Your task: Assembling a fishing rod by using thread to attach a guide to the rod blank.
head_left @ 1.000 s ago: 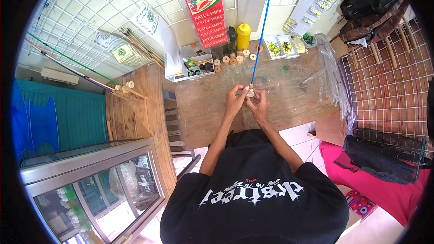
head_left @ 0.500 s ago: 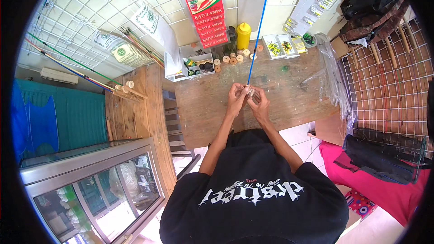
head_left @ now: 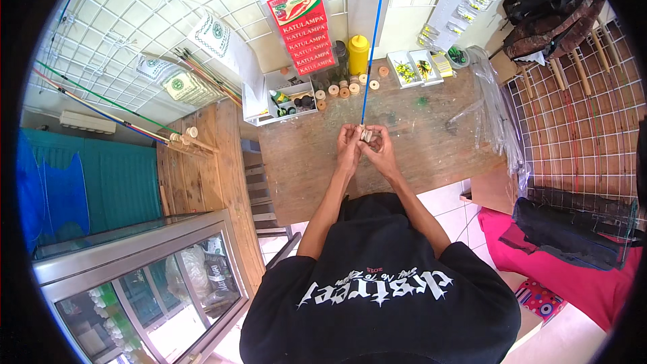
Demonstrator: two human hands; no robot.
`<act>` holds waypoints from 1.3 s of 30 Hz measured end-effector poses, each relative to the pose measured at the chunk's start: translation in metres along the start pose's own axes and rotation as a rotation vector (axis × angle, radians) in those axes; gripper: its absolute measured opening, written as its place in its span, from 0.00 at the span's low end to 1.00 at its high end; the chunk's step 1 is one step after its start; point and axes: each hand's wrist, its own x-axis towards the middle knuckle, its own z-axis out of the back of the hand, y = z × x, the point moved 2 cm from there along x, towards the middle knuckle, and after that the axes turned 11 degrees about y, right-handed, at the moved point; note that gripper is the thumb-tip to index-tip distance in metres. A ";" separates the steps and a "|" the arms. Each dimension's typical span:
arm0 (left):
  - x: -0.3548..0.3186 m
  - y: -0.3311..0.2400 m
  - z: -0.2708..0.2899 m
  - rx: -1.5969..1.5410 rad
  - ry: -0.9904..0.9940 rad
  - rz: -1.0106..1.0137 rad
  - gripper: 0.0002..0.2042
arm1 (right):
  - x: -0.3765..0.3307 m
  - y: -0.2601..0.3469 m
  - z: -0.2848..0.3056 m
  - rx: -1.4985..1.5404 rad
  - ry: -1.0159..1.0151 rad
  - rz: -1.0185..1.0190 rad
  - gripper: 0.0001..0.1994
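A slim blue fishing rod rises from between my hands and leans slightly right toward the wall. At its lower end sits a small pale wooden reel, partly covered by fingers. My left hand is closed around the rod's butt end from the left. On the other side, my right hand pinches the wooden reel with thumb and fingers. Both hands are above the near half of the wooden table. Fine detail at the fingertips is too small to make out.
Small wooden spools stand along the table's back, by a yellow squeeze bottle. A white box holds dark parts. White trays hold yellow-green bits. Clear plastic sleeves hang over the right end. More rods lean at left.
The rod has swung a little left and stands more upright. My hands have shifted slightly left with it, still gripping the rod and reel. The whole view has also shifted slightly.
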 end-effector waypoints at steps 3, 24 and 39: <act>0.001 -0.001 0.003 -0.083 -0.009 0.044 0.05 | 0.005 0.006 -0.001 -0.235 -0.033 -0.072 0.18; 0.003 0.006 0.016 -0.036 -0.014 0.033 0.06 | -0.013 0.014 -0.008 -0.228 -0.041 -0.059 0.18; -0.003 -0.016 -0.006 0.090 -0.079 0.167 0.13 | -0.016 0.003 -0.006 -0.286 -0.024 -0.013 0.23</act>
